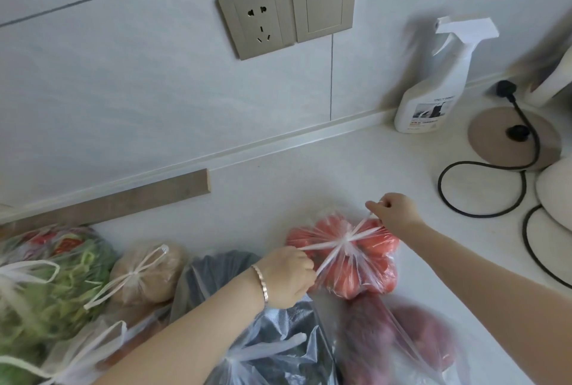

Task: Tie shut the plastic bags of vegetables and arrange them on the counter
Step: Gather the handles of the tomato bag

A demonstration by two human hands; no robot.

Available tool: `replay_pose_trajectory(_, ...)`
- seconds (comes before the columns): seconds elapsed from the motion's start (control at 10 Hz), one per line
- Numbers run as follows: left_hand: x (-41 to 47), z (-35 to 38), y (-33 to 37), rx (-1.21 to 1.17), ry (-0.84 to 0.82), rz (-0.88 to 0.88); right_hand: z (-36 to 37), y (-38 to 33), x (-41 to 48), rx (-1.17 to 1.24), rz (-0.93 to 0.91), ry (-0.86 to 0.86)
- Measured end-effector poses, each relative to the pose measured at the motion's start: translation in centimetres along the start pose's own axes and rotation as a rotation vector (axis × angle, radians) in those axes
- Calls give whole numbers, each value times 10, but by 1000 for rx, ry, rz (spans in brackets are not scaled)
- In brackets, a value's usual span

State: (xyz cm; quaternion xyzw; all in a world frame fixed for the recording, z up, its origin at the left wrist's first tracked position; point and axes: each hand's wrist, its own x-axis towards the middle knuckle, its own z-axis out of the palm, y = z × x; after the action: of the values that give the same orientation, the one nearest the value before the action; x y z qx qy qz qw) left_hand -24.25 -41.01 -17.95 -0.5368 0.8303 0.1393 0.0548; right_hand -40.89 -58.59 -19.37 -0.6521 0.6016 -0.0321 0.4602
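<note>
left hand [286,274] and right hand [394,213] pulling tomato bag [356,264] handles, white counter [309,174]

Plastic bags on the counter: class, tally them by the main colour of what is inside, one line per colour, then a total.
Green: 1, greens bag
Brown: 1, potato bag
Orange: 1, carrot bag
Dark: 1, dark bag
Red: 1, tomato bag, pulled by left hand and right hand
Purple-red: 1, purple bag
Total: 6
</note>
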Motion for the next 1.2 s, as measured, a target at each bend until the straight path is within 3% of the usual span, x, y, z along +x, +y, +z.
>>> replay_pose_trajectory(0.1,-1,15,4,5,-13,7,5,4,-2,-106,-50,72)
replay_pose_trajectory(0.2,-1,12,11,-169,176,-139,3,4,-13,40,-11,124)
replay_pose_trajectory(0.3,6,-5,20,-1135,315,-795,-9,2,-36,482,52,162)
replay_pose_trajectory(0.4,9,-16,22,-2390,699,-1026,-17,-3,-74,834,-34,54)
replay_pose_trajectory(0.5,9,-28,25,-2698,905,-851,-11,-11,-105,862,-142,-127)
replay_pose_trajectory(0.6,21,-39,39,-2469,749,-773,-3,-12,-115,747,-98,-273)
replay_pose_trajectory(0.7,33,-38,49,-1908,516,-749,1,-14,-114,694,-62,-434)
replay_pose_trajectory(0.8,37,-35,50,-1557,362,-628,5,-14,-106,677,-5,-483)
replay_pose_trajectory(0.9,34,-38,41,-1353,288,-577,3,-17,-99,583,22,-534)
replay_pose_trajectory(1.1,28,-43,30,-977,336,-705,-23,-12,-88,259,60,-296)
replay_pose_trajectory(1.2,6,-38,20,-770,267,-672,-30,4,-80,56,84,-329)
